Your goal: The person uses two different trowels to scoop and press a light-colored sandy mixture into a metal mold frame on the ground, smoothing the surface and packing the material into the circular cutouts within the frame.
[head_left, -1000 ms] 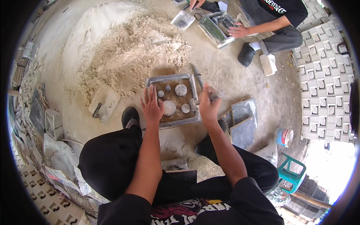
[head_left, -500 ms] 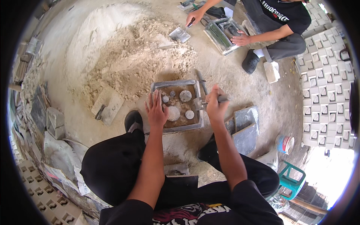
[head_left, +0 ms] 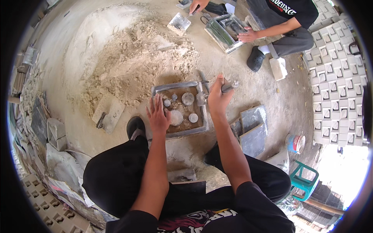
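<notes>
Left hand [head_left: 158, 118]: released, fingers spread over the left rim of a square grey frame [head_left: 175, 86]; we hold nothing in it. Right hand [head_left: 220, 95]: clenched round the grip of a handled tool [head_left: 201, 99], its blocky head at the frame's right rim; whether the two touch, we cannot tell. The frame lies on the floor before our legs, bearing brown fill [head_left: 185, 126] and five pale discs of unequal size. Just beyond its far right corner, a dark bar [head_left: 203, 77].

Floor [head_left: 287, 103]: dusty, pale brown, lightly littered. To the far left we record a heap [head_left: 136, 54] of crumbled sandy matter; nearer, a flat board [head_left: 114, 113] with a dark handle. To the right, grey slabs [head_left: 252, 138], a painted tub [head_left: 295, 143] and, nearer, a green stool [head_left: 304, 180].

Room: along the right, stacked pale blocks [head_left: 336, 89] rise like a wall, bright light at their near end; more patterned blocks [head_left: 40, 198] at near left. Far right, a seated co-worker [head_left: 283, 25], one hand on a greenish mould [head_left: 217, 35], the other at a trowel [head_left: 179, 23]
</notes>
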`<act>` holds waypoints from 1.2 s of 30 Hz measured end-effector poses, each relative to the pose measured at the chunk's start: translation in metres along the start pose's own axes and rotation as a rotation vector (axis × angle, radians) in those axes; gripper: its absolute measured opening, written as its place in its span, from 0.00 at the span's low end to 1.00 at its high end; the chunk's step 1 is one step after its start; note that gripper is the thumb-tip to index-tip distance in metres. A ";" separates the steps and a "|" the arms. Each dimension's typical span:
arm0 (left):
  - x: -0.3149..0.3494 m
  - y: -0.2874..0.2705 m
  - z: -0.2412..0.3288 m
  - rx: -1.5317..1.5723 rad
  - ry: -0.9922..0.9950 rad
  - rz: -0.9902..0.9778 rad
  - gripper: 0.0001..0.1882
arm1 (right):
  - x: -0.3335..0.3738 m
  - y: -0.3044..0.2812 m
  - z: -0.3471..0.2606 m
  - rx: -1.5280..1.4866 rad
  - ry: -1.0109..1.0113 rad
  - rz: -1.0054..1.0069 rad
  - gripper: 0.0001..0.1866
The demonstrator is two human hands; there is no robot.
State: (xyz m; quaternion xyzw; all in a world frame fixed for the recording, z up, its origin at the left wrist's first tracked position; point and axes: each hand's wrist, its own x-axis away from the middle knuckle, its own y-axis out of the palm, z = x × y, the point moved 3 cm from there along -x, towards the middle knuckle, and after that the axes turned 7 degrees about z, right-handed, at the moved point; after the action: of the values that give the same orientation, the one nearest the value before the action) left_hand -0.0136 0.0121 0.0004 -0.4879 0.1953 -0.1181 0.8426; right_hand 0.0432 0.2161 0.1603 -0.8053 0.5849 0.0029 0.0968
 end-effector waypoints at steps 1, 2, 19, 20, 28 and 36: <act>0.000 0.000 -0.001 0.005 0.002 0.002 0.38 | 0.000 0.006 0.013 -0.011 -0.070 -0.059 0.24; -0.001 0.000 0.004 0.019 0.018 0.000 0.38 | -0.002 0.008 0.032 -0.016 -0.143 -0.103 0.24; -0.004 0.004 0.007 0.038 0.044 0.007 0.38 | -0.041 0.053 0.015 0.158 -0.091 -0.161 0.27; 0.000 0.003 0.002 0.034 0.035 0.002 0.38 | -0.035 0.051 0.007 0.131 -0.095 -0.131 0.27; -0.004 0.000 0.002 0.018 0.039 -0.024 0.37 | -0.031 0.049 0.002 0.076 -0.144 -0.123 0.26; -0.002 0.001 0.000 0.009 0.032 0.000 0.37 | -0.023 0.030 0.000 -0.003 -0.052 -0.090 0.21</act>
State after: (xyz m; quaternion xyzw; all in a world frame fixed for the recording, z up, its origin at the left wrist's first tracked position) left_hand -0.0153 0.0135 0.0005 -0.4822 0.2082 -0.1266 0.8415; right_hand 0.0076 0.2293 0.1590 -0.8305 0.5455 0.0201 0.1109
